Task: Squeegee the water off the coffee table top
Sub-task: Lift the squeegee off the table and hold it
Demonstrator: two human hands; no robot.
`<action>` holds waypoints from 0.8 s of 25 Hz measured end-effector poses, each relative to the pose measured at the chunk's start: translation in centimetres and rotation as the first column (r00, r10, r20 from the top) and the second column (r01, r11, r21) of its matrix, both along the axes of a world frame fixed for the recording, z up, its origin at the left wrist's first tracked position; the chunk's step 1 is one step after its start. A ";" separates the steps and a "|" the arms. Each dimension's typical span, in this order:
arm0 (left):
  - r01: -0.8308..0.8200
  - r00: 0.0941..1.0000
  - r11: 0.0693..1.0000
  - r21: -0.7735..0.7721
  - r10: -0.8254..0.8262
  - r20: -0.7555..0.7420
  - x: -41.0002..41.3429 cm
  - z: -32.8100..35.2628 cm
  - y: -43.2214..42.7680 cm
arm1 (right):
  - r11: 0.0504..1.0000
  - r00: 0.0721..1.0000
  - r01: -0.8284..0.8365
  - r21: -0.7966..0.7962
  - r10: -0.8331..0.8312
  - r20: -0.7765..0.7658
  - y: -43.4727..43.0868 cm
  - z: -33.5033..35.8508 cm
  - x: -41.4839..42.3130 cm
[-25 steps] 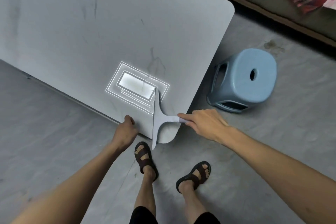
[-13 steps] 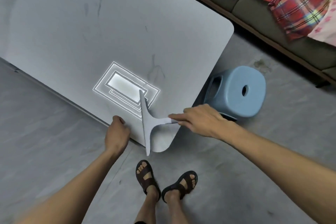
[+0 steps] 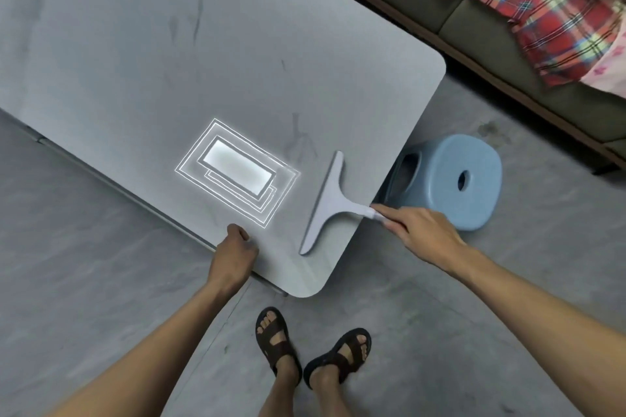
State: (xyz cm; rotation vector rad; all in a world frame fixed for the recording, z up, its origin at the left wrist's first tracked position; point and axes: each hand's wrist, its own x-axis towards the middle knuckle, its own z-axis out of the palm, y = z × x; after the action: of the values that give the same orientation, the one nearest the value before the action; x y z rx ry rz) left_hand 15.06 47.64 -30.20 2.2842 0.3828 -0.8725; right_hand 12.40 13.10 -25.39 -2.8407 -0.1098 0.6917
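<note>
A grey coffee table with rounded corners fills the upper left. A pale grey T-shaped squeegee lies with its blade on the table top near the near right corner. My right hand grips the squeegee's handle, just off the table's right edge. My left hand is curled over the table's near edge, left of the squeegee. A bright rectangular reflection of a ceiling light shines on the top left of the blade. Faint streaks mark the surface.
A light blue plastic stool stands on the floor right of the table corner, close to my right hand. A sofa with a red plaid cloth runs along the top right. My sandalled feet stand on the grey floor below the corner.
My right hand has drawn the squeegee to the right across the near corner, away from the light reflection and my left hand. The view has shifted, showing more of the sofa.
</note>
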 end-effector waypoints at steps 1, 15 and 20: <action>0.011 1.000 1.000 -0.002 -0.011 -0.003 0.0 0.2 -0.7 | 0.998 0.999 0.048 -0.036 -0.048 0.005 -1.8 0.4 -2.0; 0.220 0.946 0.894 -0.391 -0.294 -0.140 -2.4 7.2 -16.5 | 0.037 0.319 0.935 0.353 -0.527 -0.788 -1.8 1.2 -8.5; 0.231 0.901 0.866 -0.444 -0.362 -0.238 -4.7 6.3 -26.1 | -0.149 0.238 0.934 0.324 -0.418 -0.877 -7.8 -1.4 -6.4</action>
State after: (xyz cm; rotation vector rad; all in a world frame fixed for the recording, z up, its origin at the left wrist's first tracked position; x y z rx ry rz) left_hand 10.33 21.58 -23.87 1.8398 -0.0339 -1.3470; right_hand 6.01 5.28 -26.82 -1.0850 0.9557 0.6848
